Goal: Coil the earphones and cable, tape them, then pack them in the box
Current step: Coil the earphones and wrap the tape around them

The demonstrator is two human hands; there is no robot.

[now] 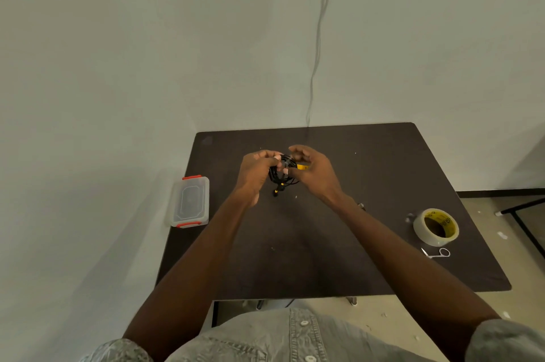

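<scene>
— Hands first: how are they placed?

— Both are raised above the far middle of the dark table [368, 258]. The left hand [256, 170] is curled, and the black coil [283, 171] of earphones and cable is pinched from the left by its fingertips. The right hand [312, 171] is curled round the coil's right side, with thumb and fingers closed on it.

— Is tape seen on the coil?

— A yellow piece [302, 167] is seen against the right fingers, touching the coil; what it is cannot be told. A loose end with a yellow tip [276, 191] hangs below the bundle.

— Where is the box?

— The clear box [190, 202], with red clasps, is set at the table's left edge, lid on, well apart from the hands.

— What else is laid out?

— The tape roll [436, 226] is found near the right edge, with small scissors [437, 253] just in front of it.
</scene>
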